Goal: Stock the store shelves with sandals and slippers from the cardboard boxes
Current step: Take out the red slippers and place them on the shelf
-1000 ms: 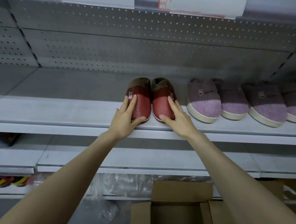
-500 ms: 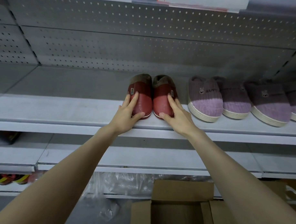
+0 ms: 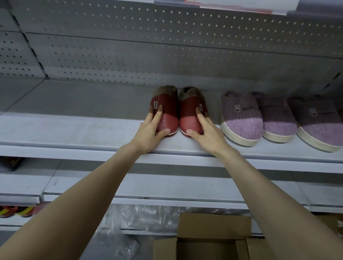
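A pair of red slippers with brown plush collars [image 3: 178, 112] stands side by side, toes toward the front edge, on the grey metal shelf [image 3: 69, 131] backed by perforated panelling. The two slippers touch or nearly touch along their inner sides. A small white tab on the left slipper reads "HOME"; the tab on the right slipper is too small to read.

The left hand [image 3: 150, 130] lies on the outer side of the left slipper, fingers spread up its upper and thumb pressed against the toe. The right hand [image 3: 206, 131] mirrors it on the right slipper, fingers along the outer side and thumb at the toe. Each hand cups its slipper with fingers extended, not curled closed; whether there is any firm grip cannot be told. The palms hide the outer soles.

Just beside the pair, toward the right end of the same shelf, stands a row of purple knitted slippers with cream soles [image 3: 242, 117]. They overlap one another, and the last is cut off by the frame edge.

Below, an open brown cardboard box [image 3: 213, 225] sits near the bottom edge; its interior is dark and its contents cannot be made out. Crumpled clear plastic wrap [image 3: 142, 216] lies beside it under the lower shelf. At the far left, dark footwear with yellow stripes [image 3: 14, 211] is partly visible.
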### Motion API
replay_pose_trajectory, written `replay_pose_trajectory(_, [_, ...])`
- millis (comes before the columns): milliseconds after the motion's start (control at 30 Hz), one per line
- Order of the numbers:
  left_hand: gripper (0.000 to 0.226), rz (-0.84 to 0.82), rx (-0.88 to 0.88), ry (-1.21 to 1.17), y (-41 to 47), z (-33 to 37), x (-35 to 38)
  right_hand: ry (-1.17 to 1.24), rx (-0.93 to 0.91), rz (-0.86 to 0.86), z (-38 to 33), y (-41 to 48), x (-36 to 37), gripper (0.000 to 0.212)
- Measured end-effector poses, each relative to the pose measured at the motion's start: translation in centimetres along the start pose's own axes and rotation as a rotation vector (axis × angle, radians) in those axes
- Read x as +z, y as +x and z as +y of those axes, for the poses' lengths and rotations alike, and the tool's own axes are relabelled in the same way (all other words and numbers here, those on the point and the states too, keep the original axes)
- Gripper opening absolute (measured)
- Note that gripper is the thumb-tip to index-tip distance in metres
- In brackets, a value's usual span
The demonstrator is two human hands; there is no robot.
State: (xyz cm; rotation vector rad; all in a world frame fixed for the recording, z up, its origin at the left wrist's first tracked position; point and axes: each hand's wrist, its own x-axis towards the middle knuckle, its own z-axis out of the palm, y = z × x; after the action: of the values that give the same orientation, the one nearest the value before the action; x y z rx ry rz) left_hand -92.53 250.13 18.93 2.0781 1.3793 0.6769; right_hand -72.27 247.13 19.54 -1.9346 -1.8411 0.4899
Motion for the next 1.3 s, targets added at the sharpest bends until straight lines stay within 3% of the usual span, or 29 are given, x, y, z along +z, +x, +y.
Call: replay_pose_trajectory(1300, [0.076, -0.005, -0.021, 0.004, 0.52, 0.22, 0.21, 0.011, 0.028, -0.020, -0.29, 0.22, -0.08, 0.077])
